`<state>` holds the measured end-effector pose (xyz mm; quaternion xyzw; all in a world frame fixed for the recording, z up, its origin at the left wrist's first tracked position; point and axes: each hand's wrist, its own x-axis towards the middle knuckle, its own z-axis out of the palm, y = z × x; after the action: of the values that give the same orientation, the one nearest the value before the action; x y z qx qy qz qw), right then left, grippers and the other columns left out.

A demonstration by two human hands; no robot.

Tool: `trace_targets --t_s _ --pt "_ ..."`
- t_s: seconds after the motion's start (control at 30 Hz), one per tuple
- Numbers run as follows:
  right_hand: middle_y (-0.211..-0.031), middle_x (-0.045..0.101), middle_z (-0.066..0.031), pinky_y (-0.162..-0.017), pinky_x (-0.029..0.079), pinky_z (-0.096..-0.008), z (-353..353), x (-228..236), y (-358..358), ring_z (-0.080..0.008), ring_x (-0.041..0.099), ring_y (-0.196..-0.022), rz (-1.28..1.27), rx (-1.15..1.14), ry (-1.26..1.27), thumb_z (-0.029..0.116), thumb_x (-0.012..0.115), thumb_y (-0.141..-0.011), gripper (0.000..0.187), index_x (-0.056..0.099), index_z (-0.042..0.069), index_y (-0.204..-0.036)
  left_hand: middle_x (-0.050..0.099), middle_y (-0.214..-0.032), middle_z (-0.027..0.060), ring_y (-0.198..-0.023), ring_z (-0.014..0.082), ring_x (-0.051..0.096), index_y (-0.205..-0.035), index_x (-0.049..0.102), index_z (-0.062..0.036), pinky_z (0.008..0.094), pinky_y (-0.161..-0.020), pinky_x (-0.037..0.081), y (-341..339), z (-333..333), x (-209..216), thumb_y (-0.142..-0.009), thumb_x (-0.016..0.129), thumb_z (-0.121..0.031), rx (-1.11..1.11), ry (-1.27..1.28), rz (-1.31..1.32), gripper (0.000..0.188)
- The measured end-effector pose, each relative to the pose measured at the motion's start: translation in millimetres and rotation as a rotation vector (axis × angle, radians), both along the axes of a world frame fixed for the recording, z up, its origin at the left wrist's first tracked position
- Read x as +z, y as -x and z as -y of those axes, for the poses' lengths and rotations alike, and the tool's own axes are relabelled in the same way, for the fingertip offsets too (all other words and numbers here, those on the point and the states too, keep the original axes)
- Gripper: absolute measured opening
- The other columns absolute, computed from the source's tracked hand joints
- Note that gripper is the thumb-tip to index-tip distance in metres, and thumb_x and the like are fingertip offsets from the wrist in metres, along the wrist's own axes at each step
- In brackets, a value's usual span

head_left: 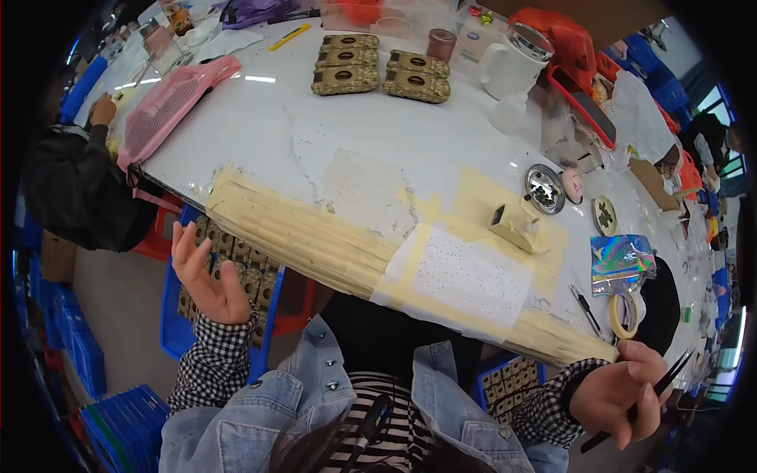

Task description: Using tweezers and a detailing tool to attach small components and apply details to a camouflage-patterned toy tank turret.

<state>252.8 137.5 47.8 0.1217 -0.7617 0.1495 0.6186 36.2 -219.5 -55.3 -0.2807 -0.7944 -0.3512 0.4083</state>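
Observation:
My left hand (206,276) is raised, palm up with fingers apart, over a blue crate (167,315) of camouflage-patterned cases beside the table. It holds nothing. At the table's lower right corner, my right hand (619,394) grips black tweezers (676,369), tips pointing up and right. Between the hands, a white sheet (473,272) sprinkled with tiny dark specks lies taped near the table edge. Just beyond it, a small block wrapped in cream tape (516,227) stands on a tape-covered patch. A round metal dish (544,189) with dark bits is farther back.
Layered tape (300,229) pads the front edge. To the right are a tape roll (623,315), a pen (585,309) and a shiny pouch (621,264). Camouflage cases (344,65), a white mug (512,67) and a red-edged phone (582,106) stand behind. Another person (87,185) sits left.

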Motion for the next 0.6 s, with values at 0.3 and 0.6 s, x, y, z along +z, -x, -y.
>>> trace_targets --t_s 0.3,0.6 --pt "-0.087 0.059 -0.0164 -0.073 0.051 -0.036 -20 -15 -80 -0.0264 0.058 -0.078 -0.015 -0.365 0.361 0.056 0.015 -0.093 0.068 0.047 -0.002 -0.107 0.052 -0.066 0.004 -0.062 0.0172 0.053 -0.099 0.062 -0.0173 0.0312 -0.05 0.035 -23 -64 179 -0.093 0.041 -0.041 -2.274 0.249 0.312 0.032" --pt "-0.075 0.062 -0.0188 -0.069 0.051 -0.0328 -8 -21 -59 -0.0248 0.062 -0.066 0.149 -0.519 0.459 0.055 0.016 -0.092 0.066 0.047 -0.002 -0.103 0.046 -0.058 0.0046 -0.055 0.0194 0.047 -0.062 0.052 -0.0082 0.0309 -0.049 0.033 -52 -100 179 -0.072 0.051 -0.025 -2.562 0.549 0.509 0.02"
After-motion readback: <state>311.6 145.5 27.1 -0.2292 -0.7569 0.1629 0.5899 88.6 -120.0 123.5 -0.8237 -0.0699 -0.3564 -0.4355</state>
